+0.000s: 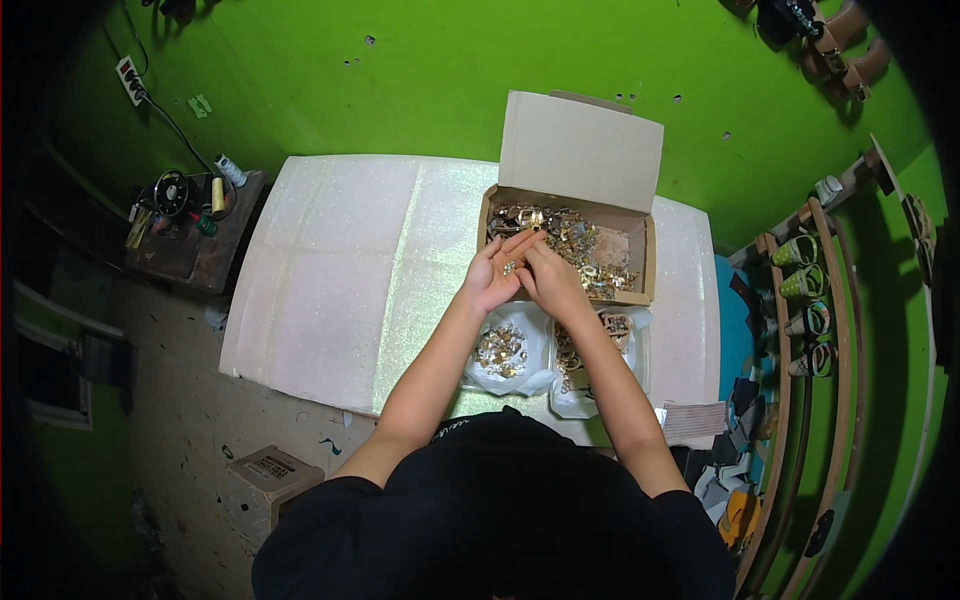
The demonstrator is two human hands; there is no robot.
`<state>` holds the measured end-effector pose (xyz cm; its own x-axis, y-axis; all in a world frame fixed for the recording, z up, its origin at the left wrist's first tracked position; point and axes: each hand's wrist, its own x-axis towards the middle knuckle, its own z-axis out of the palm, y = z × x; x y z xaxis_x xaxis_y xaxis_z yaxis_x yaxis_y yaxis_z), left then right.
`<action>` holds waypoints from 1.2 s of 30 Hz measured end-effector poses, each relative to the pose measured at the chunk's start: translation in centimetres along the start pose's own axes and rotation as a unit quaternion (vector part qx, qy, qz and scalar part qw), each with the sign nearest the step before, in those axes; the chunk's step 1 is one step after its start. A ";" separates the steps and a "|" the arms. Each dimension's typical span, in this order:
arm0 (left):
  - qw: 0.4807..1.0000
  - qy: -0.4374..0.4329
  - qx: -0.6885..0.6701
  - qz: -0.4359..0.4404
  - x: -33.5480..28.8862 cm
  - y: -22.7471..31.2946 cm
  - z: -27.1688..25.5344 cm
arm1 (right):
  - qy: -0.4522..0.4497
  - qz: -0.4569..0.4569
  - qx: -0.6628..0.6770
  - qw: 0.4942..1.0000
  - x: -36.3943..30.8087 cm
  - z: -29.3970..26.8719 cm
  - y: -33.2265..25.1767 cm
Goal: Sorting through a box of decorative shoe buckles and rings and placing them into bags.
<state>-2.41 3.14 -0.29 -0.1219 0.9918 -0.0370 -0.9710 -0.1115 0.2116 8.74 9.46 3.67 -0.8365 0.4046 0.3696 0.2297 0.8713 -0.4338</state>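
My left hand [490, 284] is turned palm up, cupping a few small shiny metal pieces [509, 268]. Against its palm, my right hand [556, 286] has its fingers bent inward; whatever they pinch is too small to make out. Both hands are over the near left side of an open cardboard box [649, 262], which holds many gold and silver metal fittings [575, 235], some like buckles. Below my hands stands a plastic-lined container [478, 374] with a heap of small gold and silver pieces. Beside it, partly behind my right forearm, a second lined container [639, 352] holds brown and metallic pieces.
A pale, glittery sheet covers the table [330, 270] against the green wall. The raised box lid [582, 150] stands at the back. At left, a small side table [180, 255] bears thread spools. A wooden rack [845, 300] with sandals stands at right; a carton [270, 480] sits on the floor.
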 end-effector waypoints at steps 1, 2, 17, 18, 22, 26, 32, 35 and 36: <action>1.000 0.000 0.000 0.001 0.0 0.1 -0.1 | 0.028 0.007 0.039 0.999 0.0 0.2 0.0; 1.000 -0.006 -0.009 0.003 0.0 0.1 -0.1 | 0.056 0.014 0.078 0.995 -0.1 0.3 0.1; 0.998 -0.011 -0.053 0.020 -0.6 0.9 -0.2 | -0.030 0.233 0.404 0.884 -4.3 0.8 0.6; 0.998 -0.011 -0.053 0.020 -0.6 0.9 -0.2 | -0.030 0.233 0.404 0.884 -4.4 0.7 0.5; 0.998 -0.018 -0.051 0.018 -0.6 0.6 -0.3 | -0.076 0.227 0.361 0.901 -4.8 0.0 0.1; 0.997 -0.034 -0.066 0.008 -0.5 0.5 -0.5 | -0.122 0.164 0.286 0.936 -5.0 -0.5 -0.4; 0.998 -0.031 -0.049 0.008 -0.6 0.3 -0.5 | -0.061 0.168 0.266 0.947 -3.5 -1.3 -0.3; 0.999 -0.018 -0.035 0.002 -0.6 -0.2 0.2 | -0.031 0.134 0.200 0.970 -2.2 -1.7 -0.5; 1.000 -0.007 -0.025 0.000 -0.5 -0.3 0.3 | -0.014 0.111 0.173 0.979 -1.8 -1.6 -0.6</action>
<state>-1.95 2.66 -0.02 -0.1197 0.9925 -0.0230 -0.9801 -0.1145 0.1622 10.91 8.66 4.61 -0.8001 0.5605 0.2138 0.2293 0.6150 -0.7544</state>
